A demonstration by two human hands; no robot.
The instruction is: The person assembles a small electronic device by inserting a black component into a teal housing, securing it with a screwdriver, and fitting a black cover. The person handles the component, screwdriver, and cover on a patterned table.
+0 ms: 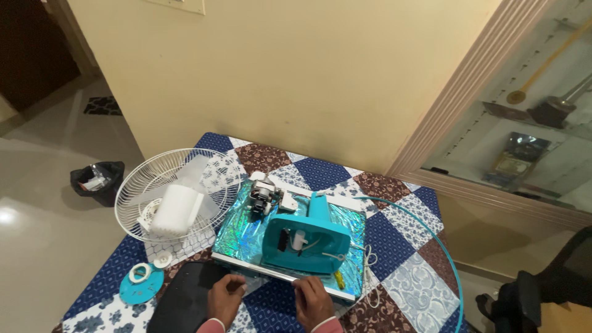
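Tray near edge runs left-right under my fingers; left hand and right hand both pinch it, equally near.

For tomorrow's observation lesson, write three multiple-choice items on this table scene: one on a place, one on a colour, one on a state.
1. Where does the white wire fan guard lie?
A. left of the board
B. on the floor
C. right of the board

2. What colour is the fan base?
A. red
B. teal
C. black

3. What are the left hand and right hand doing?
A. lifting the guard
B. resting at the near edge of the shiny board
C. holding the motor

Answers: 1 A, the guard lies at the table's left; 2 B, its shell is teal; 3 B, both hands' fingers meet that edge.
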